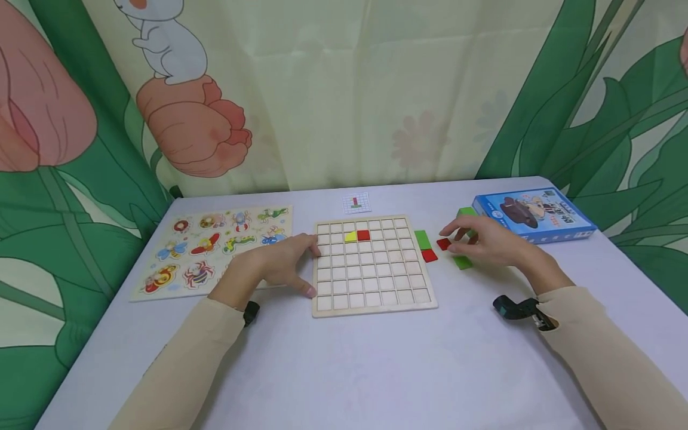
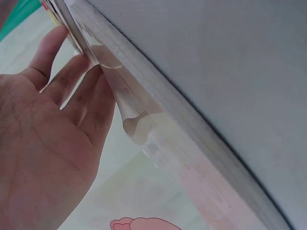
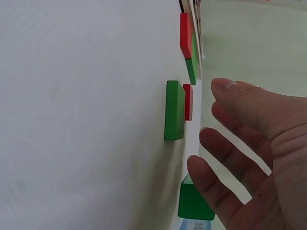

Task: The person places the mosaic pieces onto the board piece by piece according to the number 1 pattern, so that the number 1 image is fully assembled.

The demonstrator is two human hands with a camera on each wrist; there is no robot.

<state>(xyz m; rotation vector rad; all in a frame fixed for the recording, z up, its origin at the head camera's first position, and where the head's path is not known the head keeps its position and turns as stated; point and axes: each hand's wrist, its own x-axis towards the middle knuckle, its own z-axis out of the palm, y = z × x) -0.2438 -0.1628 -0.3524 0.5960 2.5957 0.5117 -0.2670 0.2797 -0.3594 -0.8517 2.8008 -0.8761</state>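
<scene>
Insect-picture board (image 1: 226, 230) at 9 o'clock of wooden grid board (image 1: 371, 272). Blue box (image 1: 529, 212) at 2, lettering too small to read. Left hand (image 1: 279, 260), fingers extended, touches grid's 9 o'clock edge. Right hand (image 1: 484, 242), fingers parted, empty, near loose red tile (image 1: 443, 244) at 3. Pattern card (image 1: 362, 206) at 12. Yellow tile (image 1: 350, 237), red square (image 1: 364, 235) in grid cells.

Long beige sleeves (image 1: 607, 355) – blk wrist cams (image 1: 512, 308), L + R.
</scene>
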